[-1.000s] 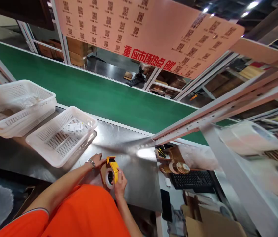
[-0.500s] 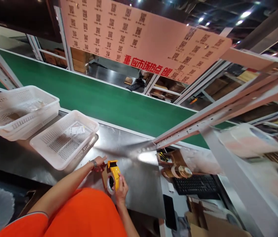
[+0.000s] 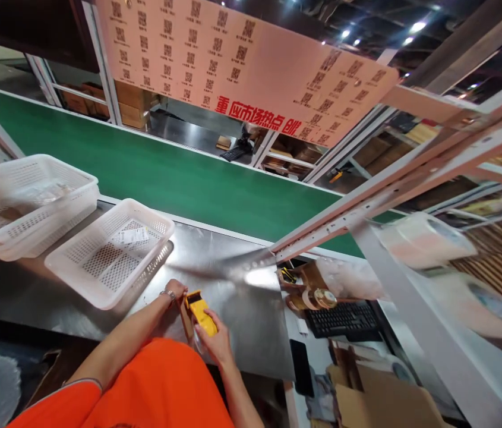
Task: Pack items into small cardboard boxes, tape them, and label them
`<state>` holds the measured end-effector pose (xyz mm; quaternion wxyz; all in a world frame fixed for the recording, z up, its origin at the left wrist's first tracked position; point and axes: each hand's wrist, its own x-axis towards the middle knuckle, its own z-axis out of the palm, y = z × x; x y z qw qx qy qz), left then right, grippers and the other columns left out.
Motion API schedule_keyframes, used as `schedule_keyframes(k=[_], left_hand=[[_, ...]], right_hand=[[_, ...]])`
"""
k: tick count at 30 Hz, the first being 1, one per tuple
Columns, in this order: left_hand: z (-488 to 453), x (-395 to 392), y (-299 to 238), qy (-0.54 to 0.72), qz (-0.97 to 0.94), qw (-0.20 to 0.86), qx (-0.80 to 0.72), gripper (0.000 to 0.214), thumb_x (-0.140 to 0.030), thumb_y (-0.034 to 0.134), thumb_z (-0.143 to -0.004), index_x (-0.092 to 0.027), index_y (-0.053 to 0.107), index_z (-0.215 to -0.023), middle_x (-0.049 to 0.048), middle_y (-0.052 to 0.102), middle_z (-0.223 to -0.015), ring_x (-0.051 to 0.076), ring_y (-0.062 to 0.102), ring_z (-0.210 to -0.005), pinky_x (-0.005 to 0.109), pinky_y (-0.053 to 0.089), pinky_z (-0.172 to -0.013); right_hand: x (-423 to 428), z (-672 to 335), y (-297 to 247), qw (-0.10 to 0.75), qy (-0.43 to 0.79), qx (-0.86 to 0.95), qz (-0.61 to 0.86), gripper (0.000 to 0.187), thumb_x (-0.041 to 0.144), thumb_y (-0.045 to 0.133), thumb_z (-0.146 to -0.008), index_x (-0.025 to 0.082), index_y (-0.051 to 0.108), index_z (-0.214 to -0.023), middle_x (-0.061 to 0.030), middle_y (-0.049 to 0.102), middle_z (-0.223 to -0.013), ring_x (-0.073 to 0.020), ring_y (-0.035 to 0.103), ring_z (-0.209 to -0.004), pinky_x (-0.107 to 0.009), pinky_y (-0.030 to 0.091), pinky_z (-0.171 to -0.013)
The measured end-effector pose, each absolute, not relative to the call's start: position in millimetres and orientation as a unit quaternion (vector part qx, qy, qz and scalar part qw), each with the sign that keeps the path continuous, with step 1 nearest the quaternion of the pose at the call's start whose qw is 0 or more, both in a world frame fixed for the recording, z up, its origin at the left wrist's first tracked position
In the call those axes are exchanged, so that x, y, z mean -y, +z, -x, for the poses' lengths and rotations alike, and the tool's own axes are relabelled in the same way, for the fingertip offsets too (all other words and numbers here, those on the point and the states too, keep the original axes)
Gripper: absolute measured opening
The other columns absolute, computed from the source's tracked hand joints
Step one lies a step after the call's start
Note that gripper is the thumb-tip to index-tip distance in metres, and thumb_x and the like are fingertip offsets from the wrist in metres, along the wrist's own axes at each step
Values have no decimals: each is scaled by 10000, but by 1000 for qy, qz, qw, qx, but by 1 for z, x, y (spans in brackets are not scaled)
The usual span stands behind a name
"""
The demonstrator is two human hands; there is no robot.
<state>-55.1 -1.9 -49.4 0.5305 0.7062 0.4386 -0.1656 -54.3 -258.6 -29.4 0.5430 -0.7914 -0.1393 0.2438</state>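
Observation:
My right hand is wrapped around a yellow tape dispenser, which tilts over a small brown cardboard box close to my body. The dispenser's black-edged head points away from me, beside my left hand. At the box's far end, my left hand is closed with its fingers curled against the cardboard; its fingertips are partly hidden. Most of the box is covered by the dispenser and my hands. Both lie over the metal table.
White perforated baskets stand to the left, one with a labelled packet inside. A green conveyor belt runs behind. On the right are tape rolls, a keyboard, a phone and a slanted white post.
The dispenser has turned, so its tape roll no longer shows and its yellow side faces up. My left fingers, stretched out before, have curled in. The whole view has shifted slightly.

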Motion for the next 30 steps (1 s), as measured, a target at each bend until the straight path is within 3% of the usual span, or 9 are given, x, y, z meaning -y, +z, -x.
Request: schedule_keyframes(k=[2,6,9,11,14,15,17,21,30], left_hand=[[58,0,-57,-184,-727,499,-434,376,-490,744,-1154,-165,757,-968,-16,759,-880,160,731,-773,327,646,-787],[64,-3,-64,-215,-769,452,-397,339,-423,718,-1155,-176,788,-933,28,807,-887,196,786,-842,332,630,-837],[67,-6,-61,-218,-803,418,-365,292,-371,748,-1088,-193,827,-870,103,869,-977,271,845,-1066,311,588,-909],[67,-12,-55,-207,-823,392,-354,197,-386,815,-1011,-199,873,-1036,153,881,-1220,326,818,-1258,331,578,-1007],[68,-19,-47,-186,-843,362,-351,431,-414,832,-966,-228,828,-1356,190,776,-1527,361,761,-1403,373,572,-1101],[68,-19,-45,-184,-846,359,-348,413,-433,795,-997,-230,828,-1355,186,776,-1527,352,759,-1405,366,573,-1099],[69,-15,-43,-195,-847,365,-334,351,-503,712,-1064,-207,870,-1167,172,848,-1352,332,796,-1311,338,584,-1036],[72,1,-43,-231,-839,382,-311,515,-642,705,-1058,-208,812,-803,141,877,-980,326,838,-1087,327,579,-907],[71,3,-46,-233,-858,349,-297,528,-609,670,-1081,-220,793,-745,178,874,-1015,347,810,-1187,352,571,-999]], right_hand=[[271,59,-25,532,251,126,799,633,598,946,-708,227,880,-1216,-120,923,-1147,-346,874,-1007,-425,742,-896],[288,73,-26,533,267,91,797,601,591,957,-693,210,889,-1153,-112,919,-991,-344,867,-859,-432,736,-766],[289,80,-30,535,255,98,799,586,614,968,-693,225,894,-1126,-109,918,-1003,-334,867,-873,-421,741,-763],[288,82,-32,544,249,96,796,595,623,979,-685,229,891,-1122,-115,915,-995,-333,866,-858,-419,744,-742],[289,83,-34,558,238,86,791,612,630,985,-668,226,888,-1118,-122,914,-996,-339,867,-857,-428,749,-751],[291,83,-34,559,236,86,790,607,622,986,-667,227,888,-1117,-120,917,-1003,-339,868,-862,-433,750,-766],[293,83,-36,555,237,94,792,579,598,984,-676,237,887,-1118,-112,923,-1018,-339,867,-866,-440,751,-784],[292,83,-40,541,236,105,800,531,559,954,-712,231,885,-1125,-107,922,-1006,-334,865,-848,-432,745,-763],[326,91,-29,505,266,116,813,506,446,890,-760,215,899,-1211,-74,917,-963,-300,852,-814,-393,724,-757]])
